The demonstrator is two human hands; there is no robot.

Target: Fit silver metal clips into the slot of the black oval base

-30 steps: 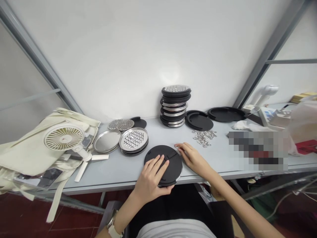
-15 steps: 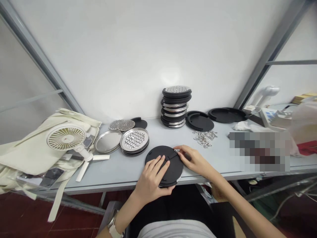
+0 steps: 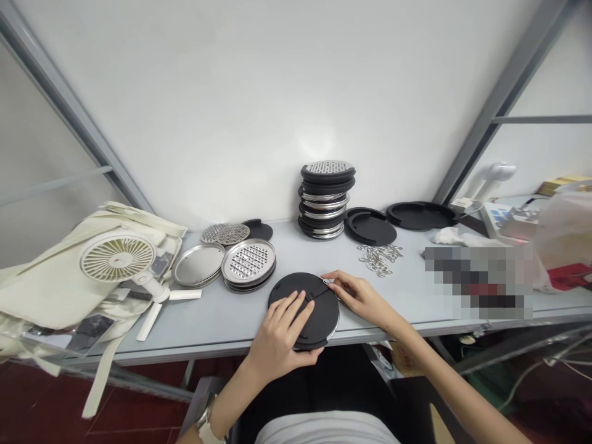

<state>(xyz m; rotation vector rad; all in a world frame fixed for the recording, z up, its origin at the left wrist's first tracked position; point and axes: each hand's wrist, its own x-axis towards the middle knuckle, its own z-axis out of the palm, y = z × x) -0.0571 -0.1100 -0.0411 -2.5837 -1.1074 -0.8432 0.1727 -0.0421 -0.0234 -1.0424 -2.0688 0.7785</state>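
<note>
A round black disc (image 3: 326,314) with a metal rim showing at its lower right lies at the table's front edge. My left hand (image 3: 280,330) grips it, fingers over the top and thumb at the near edge. At the disc's upper right, my right hand (image 3: 354,296) pinches a small wire hook (image 3: 325,281). More metal hooks (image 3: 379,258) lie in a loose pile beyond that hand. To the left are a stack of round grater plates (image 3: 250,262) and some plain metal discs (image 3: 198,265).
A tall stack of black and metal discs (image 3: 325,200) stands by the wall. Black holders (image 3: 371,228) and a larger black tray (image 3: 420,216) are right of it. A white fan (image 3: 119,258) rests on a cream bag (image 3: 50,283) at left.
The whole view has shifted slightly, with things appearing a little further left. Both hands keep nearly the same pose on the disc and the hook.
</note>
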